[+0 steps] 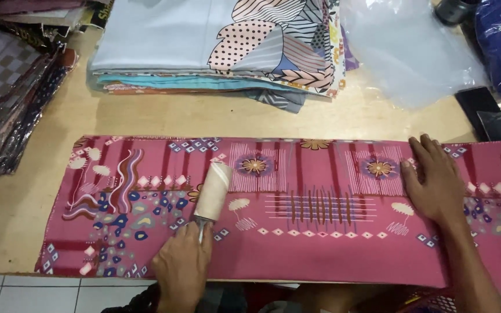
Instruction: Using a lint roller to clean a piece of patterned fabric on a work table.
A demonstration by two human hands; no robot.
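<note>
While your left hand (182, 268) curls its fingers tight around the handle of a lint roller (213, 192) lying on the pink patterned cloth (314, 208), your right hand (433, 179) presses flat on that cloth with fingers loosely spread. That cloth stretches in a folded strip across the pale wooden table (7, 203), near its front edge above a white tiled floor (30, 295). Behind it sits a stack of folded fabrics (215, 46), clear plastic bags (407, 46) lie at the far right, and plastic-wrapped dark checked textiles (7, 87) pile up at the left.
</note>
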